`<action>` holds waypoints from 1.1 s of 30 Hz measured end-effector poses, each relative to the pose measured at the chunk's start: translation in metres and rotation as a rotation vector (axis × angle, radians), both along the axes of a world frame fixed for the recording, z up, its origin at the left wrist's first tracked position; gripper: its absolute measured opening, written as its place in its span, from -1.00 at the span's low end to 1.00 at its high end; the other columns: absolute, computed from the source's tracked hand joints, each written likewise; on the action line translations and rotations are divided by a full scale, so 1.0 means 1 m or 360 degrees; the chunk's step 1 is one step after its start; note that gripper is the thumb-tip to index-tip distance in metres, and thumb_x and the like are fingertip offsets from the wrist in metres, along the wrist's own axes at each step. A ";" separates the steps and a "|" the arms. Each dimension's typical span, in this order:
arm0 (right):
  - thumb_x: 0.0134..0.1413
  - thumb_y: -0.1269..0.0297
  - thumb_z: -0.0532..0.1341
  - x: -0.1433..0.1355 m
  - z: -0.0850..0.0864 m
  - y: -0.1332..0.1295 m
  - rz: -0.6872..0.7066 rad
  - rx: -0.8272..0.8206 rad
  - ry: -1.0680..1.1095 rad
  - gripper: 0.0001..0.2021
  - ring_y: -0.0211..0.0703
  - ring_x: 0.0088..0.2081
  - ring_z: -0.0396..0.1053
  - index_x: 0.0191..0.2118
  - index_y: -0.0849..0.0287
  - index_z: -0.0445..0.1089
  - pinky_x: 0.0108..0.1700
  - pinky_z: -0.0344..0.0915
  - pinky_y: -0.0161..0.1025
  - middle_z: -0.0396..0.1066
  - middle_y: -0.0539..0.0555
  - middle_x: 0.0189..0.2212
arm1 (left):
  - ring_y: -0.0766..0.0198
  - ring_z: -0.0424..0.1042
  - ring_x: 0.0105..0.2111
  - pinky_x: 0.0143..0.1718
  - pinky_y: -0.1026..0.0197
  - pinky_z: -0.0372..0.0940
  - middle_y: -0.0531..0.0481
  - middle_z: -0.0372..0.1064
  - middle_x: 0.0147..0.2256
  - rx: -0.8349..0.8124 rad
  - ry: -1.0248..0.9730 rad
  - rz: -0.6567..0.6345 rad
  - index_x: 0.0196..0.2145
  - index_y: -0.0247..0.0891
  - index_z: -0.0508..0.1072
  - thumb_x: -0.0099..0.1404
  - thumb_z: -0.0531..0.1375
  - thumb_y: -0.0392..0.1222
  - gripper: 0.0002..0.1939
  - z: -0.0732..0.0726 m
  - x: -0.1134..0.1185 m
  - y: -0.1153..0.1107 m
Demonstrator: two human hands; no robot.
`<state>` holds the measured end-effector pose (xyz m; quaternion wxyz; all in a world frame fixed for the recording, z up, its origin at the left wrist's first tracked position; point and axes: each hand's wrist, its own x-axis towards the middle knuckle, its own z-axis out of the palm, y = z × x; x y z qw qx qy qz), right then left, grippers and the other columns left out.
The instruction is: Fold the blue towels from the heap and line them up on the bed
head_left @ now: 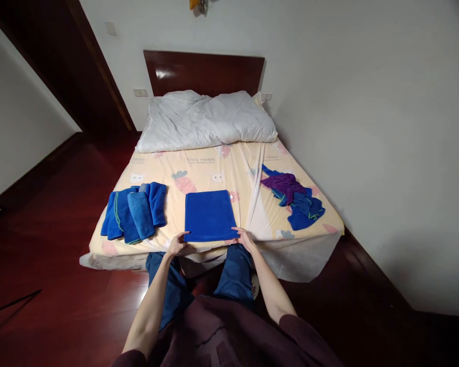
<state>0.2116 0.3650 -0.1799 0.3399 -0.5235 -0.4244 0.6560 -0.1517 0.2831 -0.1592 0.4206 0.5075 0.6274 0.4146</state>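
Now left hand (pixel 176 244), right hand (pixel 245 237) pinch near corners of folded blue towel (pixel 209 215) on bed (pixel 202 171).

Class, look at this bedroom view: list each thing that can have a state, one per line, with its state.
Blue towel: folded flat, near bed edge.
Left hand: touching the towel's near left corner.
Right hand: touching its near right corner.
Folded towels: stacked, overlapping.
Unfolded cloths: crumpled heap.
Duvet: bunched at headboard.
Bedsheet: spread, creased.
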 end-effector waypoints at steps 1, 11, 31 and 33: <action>-0.05 0.28 0.11 0.003 0.001 -0.001 0.0024 0.0003 0.0006 -0.56 -0.24 -0.52 0.47 -0.05 0.18 0.56 -0.41 0.45 -0.27 0.54 0.10 -0.37 | 0.11 0.53 -0.24 -0.18 0.10 0.45 -0.10 0.56 -0.26 -0.0018 0.0000 -0.0001 -0.07 -0.35 0.53 -0.08 0.27 -0.26 -0.47 -0.001 -0.001 0.002; -0.44 0.53 0.13 0.019 -0.002 0.017 0.0373 0.0296 -0.0195 -0.38 -0.06 -0.31 0.57 -0.10 0.13 0.55 -0.25 0.53 -0.11 0.61 0.06 -0.27 | 0.05 0.54 -0.16 0.02 0.00 0.40 -0.10 0.58 -0.21 -0.0010 0.0118 0.0091 -0.19 -0.25 0.58 -0.01 0.20 -0.22 -0.62 -0.017 -0.003 0.010; -0.29 0.57 0.12 0.007 -0.024 0.011 0.0040 0.0808 -0.0603 -0.55 -0.09 -0.11 0.40 -0.27 0.10 0.62 0.02 0.41 -0.12 0.40 0.08 -0.19 | 0.12 0.50 -0.28 -0.20 0.16 0.41 -0.11 0.58 -0.25 -0.0064 0.0233 0.0279 -0.31 -0.27 0.64 0.06 0.12 -0.23 -0.68 -0.030 -0.005 0.016; -0.27 0.57 0.12 0.006 -0.021 0.009 -0.0015 0.0838 -0.0645 -0.57 -0.06 0.01 0.37 -0.28 0.10 0.62 0.10 0.38 -0.11 0.38 0.12 -0.07 | 0.11 0.51 -0.24 -0.15 0.15 0.41 -0.12 0.58 -0.23 -0.0049 0.0233 0.0286 -0.33 -0.27 0.64 0.07 0.11 -0.24 -0.69 -0.031 -0.005 0.015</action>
